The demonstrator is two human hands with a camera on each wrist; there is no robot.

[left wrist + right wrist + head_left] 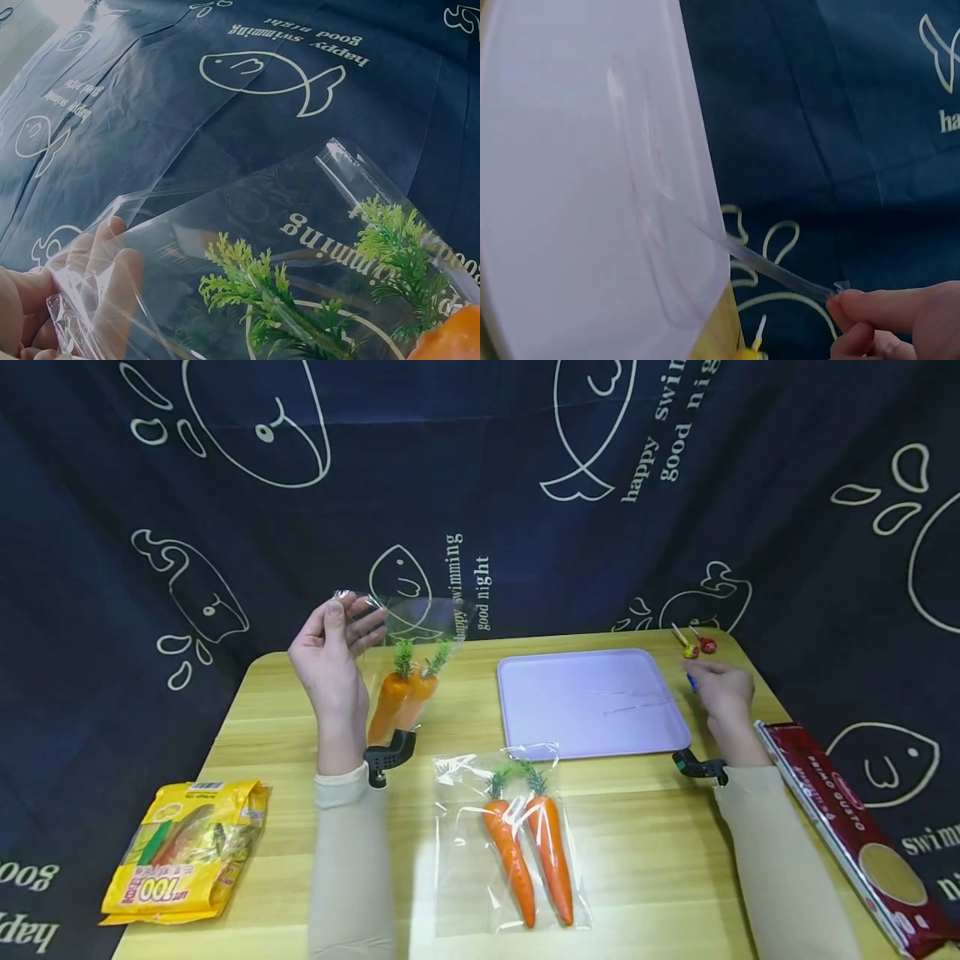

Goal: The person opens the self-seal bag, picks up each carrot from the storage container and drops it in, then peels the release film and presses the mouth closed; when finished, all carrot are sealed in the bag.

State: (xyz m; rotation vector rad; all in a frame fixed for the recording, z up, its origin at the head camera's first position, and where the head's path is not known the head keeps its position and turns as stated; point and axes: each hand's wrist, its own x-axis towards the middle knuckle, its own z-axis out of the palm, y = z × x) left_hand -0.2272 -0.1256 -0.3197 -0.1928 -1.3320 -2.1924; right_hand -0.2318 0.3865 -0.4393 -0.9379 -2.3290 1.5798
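My left hand (333,652) pinches the upper edge of a clear plastic bag (420,618), raised over the left of the table. Two orange toy carrots (392,693) with green tops hang inside it; in the left wrist view, several fingers (116,289) show through the film. My right hand (723,693), beyond the tray's right edge, pinches one end of a thin clear plastic strip (772,271). Other clear strips (637,702) lie on the lilac tray (525,739). A second clear bag (461,860) with two carrots (551,852) lies flat at the front middle.
Yellow and red lollipops (690,651) lie at the back right corner. A small blue thing (692,682) is partly hidden by my right hand. At the left is a yellow food packet (183,852); along the right edge, a long red package (847,818). A dark printed curtain (480,460) hangs behind.
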